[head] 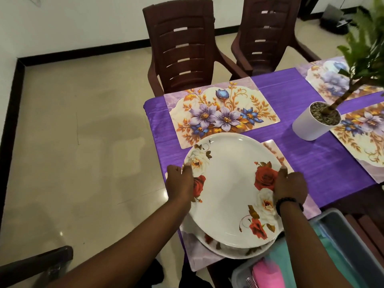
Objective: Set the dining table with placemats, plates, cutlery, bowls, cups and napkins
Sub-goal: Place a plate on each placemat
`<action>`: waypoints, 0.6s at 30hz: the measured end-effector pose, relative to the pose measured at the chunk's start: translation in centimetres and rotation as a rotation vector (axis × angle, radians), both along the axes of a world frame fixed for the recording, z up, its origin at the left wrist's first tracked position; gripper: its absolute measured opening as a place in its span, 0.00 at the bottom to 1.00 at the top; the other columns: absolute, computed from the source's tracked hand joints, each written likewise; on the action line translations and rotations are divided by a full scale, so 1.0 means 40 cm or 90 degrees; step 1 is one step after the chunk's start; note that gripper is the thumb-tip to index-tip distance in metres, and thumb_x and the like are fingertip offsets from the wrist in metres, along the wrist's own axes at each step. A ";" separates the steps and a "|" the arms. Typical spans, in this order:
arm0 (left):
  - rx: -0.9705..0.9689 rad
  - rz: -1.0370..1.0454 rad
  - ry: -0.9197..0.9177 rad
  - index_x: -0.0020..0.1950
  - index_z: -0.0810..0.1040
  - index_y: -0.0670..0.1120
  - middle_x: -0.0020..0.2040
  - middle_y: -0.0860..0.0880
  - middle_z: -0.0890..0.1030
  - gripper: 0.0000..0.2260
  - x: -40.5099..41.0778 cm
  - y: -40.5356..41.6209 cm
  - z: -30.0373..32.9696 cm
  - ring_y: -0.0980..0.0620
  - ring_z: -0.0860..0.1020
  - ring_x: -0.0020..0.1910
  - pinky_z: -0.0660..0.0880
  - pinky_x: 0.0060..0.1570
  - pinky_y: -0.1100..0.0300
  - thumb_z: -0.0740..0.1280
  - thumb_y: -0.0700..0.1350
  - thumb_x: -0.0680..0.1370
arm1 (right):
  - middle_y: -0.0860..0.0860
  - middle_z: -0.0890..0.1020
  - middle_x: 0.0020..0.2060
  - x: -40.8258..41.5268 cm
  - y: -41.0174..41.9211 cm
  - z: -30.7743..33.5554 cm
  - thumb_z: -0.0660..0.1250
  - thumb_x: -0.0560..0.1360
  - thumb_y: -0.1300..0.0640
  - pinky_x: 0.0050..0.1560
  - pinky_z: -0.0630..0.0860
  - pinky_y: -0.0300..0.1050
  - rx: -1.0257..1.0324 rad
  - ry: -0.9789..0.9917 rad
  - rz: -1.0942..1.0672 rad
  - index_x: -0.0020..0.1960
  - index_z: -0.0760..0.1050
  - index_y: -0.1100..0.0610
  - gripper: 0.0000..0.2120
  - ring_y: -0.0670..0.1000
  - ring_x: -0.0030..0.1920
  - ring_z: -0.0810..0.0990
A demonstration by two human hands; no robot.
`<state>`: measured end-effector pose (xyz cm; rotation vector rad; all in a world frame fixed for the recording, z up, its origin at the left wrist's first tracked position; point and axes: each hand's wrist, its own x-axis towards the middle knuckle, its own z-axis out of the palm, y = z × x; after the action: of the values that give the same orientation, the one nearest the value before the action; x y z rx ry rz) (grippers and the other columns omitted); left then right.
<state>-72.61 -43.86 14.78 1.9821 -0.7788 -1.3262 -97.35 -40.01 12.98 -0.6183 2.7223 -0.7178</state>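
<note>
Presently both hands are gripping the top plate [228, 183] by opposite rims: the left hand [180, 183] is pinching the left edge, the right hand [291, 186] is clamping the right edge. The plate is sitting tilted over a second plate [234, 249], above the near placemat [199, 252] on the table [311, 159]. A bare placemat [222, 113] is lying just beyond. A potted plant [315, 121] is standing to the right, and a tub [349, 231] is sitting near the right arm.

You held a rose-patterned plate [228, 183] by its rim, left hand [179, 181] and right hand [291, 186] on opposite edges, above another plate [239, 249] lying on a floral placemat [193, 254].
</note>
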 end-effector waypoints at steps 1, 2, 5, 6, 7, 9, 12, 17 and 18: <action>0.002 0.004 0.011 0.55 0.71 0.46 0.52 0.47 0.78 0.13 0.012 -0.024 0.002 0.47 0.79 0.49 0.81 0.51 0.46 0.66 0.54 0.79 | 0.68 0.77 0.57 0.009 -0.019 0.013 0.57 0.81 0.46 0.58 0.71 0.60 -0.013 -0.003 0.006 0.60 0.70 0.69 0.25 0.68 0.58 0.75; 0.003 0.002 0.014 0.54 0.71 0.46 0.51 0.47 0.78 0.13 0.025 -0.048 0.004 0.47 0.79 0.48 0.81 0.50 0.45 0.67 0.54 0.78 | 0.68 0.77 0.58 0.021 -0.037 0.024 0.58 0.80 0.45 0.58 0.71 0.59 -0.021 -0.008 0.010 0.60 0.70 0.69 0.25 0.68 0.59 0.74; -0.006 -0.021 0.016 0.53 0.72 0.47 0.49 0.46 0.79 0.11 0.082 -0.135 0.005 0.46 0.79 0.46 0.80 0.51 0.44 0.67 0.51 0.77 | 0.67 0.75 0.61 0.070 -0.103 0.047 0.61 0.80 0.46 0.61 0.69 0.57 -0.006 -0.033 0.023 0.64 0.70 0.67 0.25 0.67 0.62 0.73; -0.010 -0.027 0.019 0.53 0.72 0.47 0.50 0.46 0.79 0.10 0.104 -0.165 0.006 0.46 0.79 0.47 0.80 0.52 0.44 0.67 0.50 0.77 | 0.66 0.75 0.62 0.088 -0.126 0.050 0.61 0.80 0.47 0.62 0.69 0.56 -0.005 -0.041 0.030 0.64 0.70 0.67 0.24 0.66 0.62 0.73; -0.013 -0.032 0.020 0.54 0.71 0.47 0.50 0.46 0.79 0.10 0.124 -0.190 0.004 0.45 0.79 0.47 0.80 0.52 0.44 0.67 0.49 0.77 | 0.66 0.75 0.62 0.107 -0.145 0.053 0.61 0.80 0.48 0.62 0.69 0.55 -0.006 -0.047 0.035 0.64 0.70 0.67 0.24 0.66 0.63 0.73; -0.019 -0.049 0.023 0.53 0.71 0.47 0.50 0.46 0.79 0.09 0.172 -0.248 -0.002 0.44 0.80 0.48 0.80 0.52 0.43 0.67 0.48 0.76 | 0.65 0.75 0.63 0.158 -0.189 0.056 0.61 0.80 0.49 0.62 0.69 0.53 -0.006 -0.061 0.023 0.65 0.71 0.67 0.23 0.65 0.63 0.73; -0.022 -0.079 0.028 0.55 0.71 0.45 0.51 0.44 0.79 0.10 0.238 -0.346 0.006 0.44 0.81 0.48 0.81 0.50 0.43 0.68 0.47 0.77 | 0.65 0.76 0.62 0.234 -0.251 0.055 0.61 0.80 0.49 0.60 0.70 0.52 -0.023 -0.077 -0.009 0.63 0.72 0.67 0.23 0.65 0.62 0.74; -0.056 -0.122 0.004 0.57 0.71 0.44 0.53 0.44 0.78 0.10 0.335 -0.509 0.027 0.42 0.79 0.50 0.80 0.52 0.43 0.66 0.46 0.78 | 0.63 0.78 0.59 0.346 -0.343 0.060 0.61 0.79 0.48 0.58 0.71 0.52 -0.041 -0.108 -0.080 0.62 0.72 0.66 0.22 0.64 0.59 0.75; -0.063 -0.128 0.002 0.58 0.71 0.44 0.54 0.43 0.78 0.11 0.344 -0.540 0.030 0.42 0.79 0.51 0.80 0.52 0.44 0.65 0.47 0.79 | 0.63 0.77 0.59 0.362 -0.360 0.064 0.61 0.79 0.48 0.58 0.71 0.52 -0.045 -0.107 -0.092 0.62 0.72 0.66 0.22 0.64 0.59 0.75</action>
<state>-58.84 -65.47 15.97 1.8627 -1.0450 -1.3757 -82.88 -54.42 15.52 -0.3602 2.6141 -0.8634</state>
